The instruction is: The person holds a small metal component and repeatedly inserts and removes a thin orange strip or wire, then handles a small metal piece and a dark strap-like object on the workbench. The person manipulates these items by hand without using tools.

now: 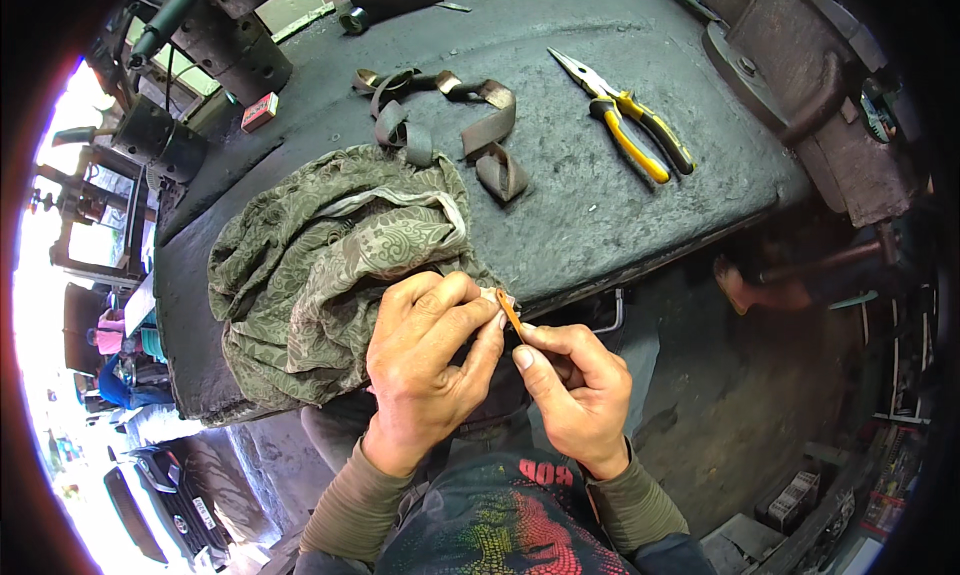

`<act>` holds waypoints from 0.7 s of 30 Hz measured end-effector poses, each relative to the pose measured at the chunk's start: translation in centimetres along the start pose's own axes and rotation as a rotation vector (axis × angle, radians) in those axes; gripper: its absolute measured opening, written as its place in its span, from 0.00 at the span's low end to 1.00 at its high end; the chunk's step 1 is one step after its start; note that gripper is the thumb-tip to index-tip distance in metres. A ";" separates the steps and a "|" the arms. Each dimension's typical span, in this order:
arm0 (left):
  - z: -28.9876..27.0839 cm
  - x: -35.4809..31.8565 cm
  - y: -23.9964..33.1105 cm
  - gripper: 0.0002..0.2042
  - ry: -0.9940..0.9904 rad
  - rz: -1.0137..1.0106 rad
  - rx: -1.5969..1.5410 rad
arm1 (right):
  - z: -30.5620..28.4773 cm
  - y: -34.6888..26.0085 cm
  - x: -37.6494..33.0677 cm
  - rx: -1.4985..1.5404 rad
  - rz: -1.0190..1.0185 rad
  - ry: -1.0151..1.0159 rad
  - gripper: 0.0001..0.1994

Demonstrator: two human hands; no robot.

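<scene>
Slim orange strip (pixel 510 313), aslant

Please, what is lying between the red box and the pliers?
In the head view, the curled strip lies between the red box and the pliers.

Pliers (pixel 610 105), curled strip (pixel 489 125), cloth (pixel 345 265) on bench (pixel 590 230)

Head cam, the L one of a side-by-side pair, looks steeply down & fwd from the wearer's head, upright and unmirrored, w/ the shirt (pixel 500 520) at btm ctr. L hand (pixel 425 340) and R hand (pixel 583 390) sit near the lens, abt mid-view, w/ the surface (pixel 570 230) beyond, across the upper half. Wide fisheye bends edges toward a dark rim, taking in the floor (pixel 740 405) at R and a car (pixel 180 500), farther off, at lower L.
</scene>
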State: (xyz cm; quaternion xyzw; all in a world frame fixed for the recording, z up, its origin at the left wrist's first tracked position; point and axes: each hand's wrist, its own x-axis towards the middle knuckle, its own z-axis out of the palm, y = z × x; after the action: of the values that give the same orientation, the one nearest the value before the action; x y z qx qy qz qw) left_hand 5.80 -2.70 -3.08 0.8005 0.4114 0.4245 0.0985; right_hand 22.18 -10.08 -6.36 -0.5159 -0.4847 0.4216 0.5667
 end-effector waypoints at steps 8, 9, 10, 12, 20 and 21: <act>-0.2 0.2 0.0 0.11 -0.030 -0.014 -0.008 | 0.5 0.3 1.1 -0.006 -0.163 0.046 0.10; -0.1 0.3 0.0 0.11 -0.017 -0.016 -0.014 | 0.5 0.2 1.1 0.013 -0.168 0.053 0.10; -0.1 0.3 0.0 0.11 -0.013 -0.023 -0.019 | 0.5 0.2 1.2 -0.045 -0.108 0.041 0.10; 0.0 0.4 -0.1 0.11 -0.020 -0.016 -0.013 | 0.2 0.0 1.2 -0.077 -0.047 0.037 0.10; 0.3 0.6 0.0 0.11 -0.008 -0.015 -0.011 | -0.3 -0.2 1.3 -0.091 0.016 0.008 0.08; 0.3 0.6 0.0 0.11 -0.007 -0.019 -0.011 | -0.3 -0.1 1.3 -0.082 -0.007 0.021 0.08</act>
State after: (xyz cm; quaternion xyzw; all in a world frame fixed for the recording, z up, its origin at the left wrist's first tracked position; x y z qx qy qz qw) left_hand 6.23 -2.25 -2.92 0.7973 0.4164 0.4232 0.1085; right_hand 22.73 -8.87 -6.11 -0.5415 -0.4973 0.3940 0.5516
